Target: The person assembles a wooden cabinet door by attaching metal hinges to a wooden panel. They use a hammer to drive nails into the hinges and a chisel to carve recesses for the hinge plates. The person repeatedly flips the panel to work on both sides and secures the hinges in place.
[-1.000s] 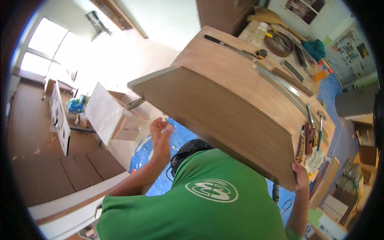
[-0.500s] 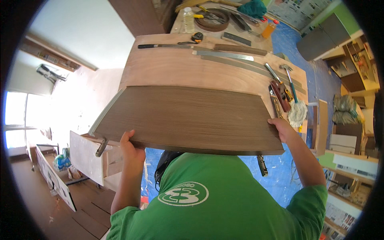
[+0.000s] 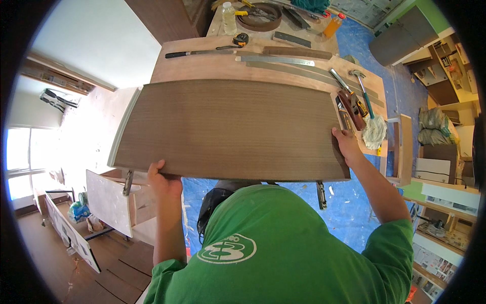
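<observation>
Both my hands hold a dark brown wood-grain cabinet door [image 3: 228, 129], tilted above the workbench. My left hand [image 3: 166, 180] grips its near edge toward the left, thumb on top and fingers hidden beneath. At the right edge my right hand [image 3: 347, 147] is closed on the door, its other fingers out of sight behind it. Two metal hinges stick out past the near edge: a left hinge [image 3: 127, 183] beside my left hand, and a right hinge [image 3: 322, 195] near the right corner. A pale edge strip [image 3: 124, 129] runs down the door's left side.
On the wooden workbench [image 3: 200, 71] beyond lie a tape measure [image 3: 241, 40], a long file [image 3: 190, 53], a metal ruler [image 3: 276, 60], a hammer [image 3: 362, 86], a hand plane [image 3: 352, 109] and a white rag [image 3: 374, 131]. Blue sheeting [image 3: 362, 45] covers the floor.
The door has tilted so more of its face shows, and its far edge sits higher in view. Both hands have kept their hold.
</observation>
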Available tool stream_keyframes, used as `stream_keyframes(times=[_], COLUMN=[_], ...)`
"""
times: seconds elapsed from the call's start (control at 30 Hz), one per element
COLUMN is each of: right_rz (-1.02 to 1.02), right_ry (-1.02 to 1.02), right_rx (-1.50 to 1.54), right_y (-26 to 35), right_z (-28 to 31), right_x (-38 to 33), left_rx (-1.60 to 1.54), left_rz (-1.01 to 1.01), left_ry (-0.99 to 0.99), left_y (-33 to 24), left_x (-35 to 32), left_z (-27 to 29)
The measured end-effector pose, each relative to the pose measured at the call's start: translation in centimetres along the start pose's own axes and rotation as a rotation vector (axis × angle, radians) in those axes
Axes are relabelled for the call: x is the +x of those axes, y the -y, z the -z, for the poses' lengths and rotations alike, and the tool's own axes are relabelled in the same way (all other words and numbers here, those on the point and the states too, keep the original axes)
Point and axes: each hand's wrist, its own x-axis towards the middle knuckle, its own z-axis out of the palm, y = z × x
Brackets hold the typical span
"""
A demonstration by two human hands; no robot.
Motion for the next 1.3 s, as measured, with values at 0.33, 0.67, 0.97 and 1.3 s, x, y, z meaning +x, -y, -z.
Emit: stream_keyframes(times=[0.33, 0.67, 0.97, 1.3], right_rz=[0.197, 0.223, 0.297, 0.304], right_ry=[-0.126, -0.293, -0.289, -0.3], right_rx=[0.076, -0.481, -0.623, -0.637], right_y=[-5.4, -5.7, -6.3, -7.2], right_z=[-3.3, -4.8, -5.1, -5.5], right_x=[6.3, 6.1, 6.6, 8.3], left_rx=[-0.138, -0.13, -0.106, 0.055], left_rz=[0.093, 0.141, 0.137, 0.206], left_ry=[-0.016, -0.045, -0.053, -0.104], left_y=[6.3, 8.4, 9.7, 11.2], left_x=[8.3, 10.3, 10.6, 10.8], left_z=[-2.2, -0.7, -0.4, 1.2])
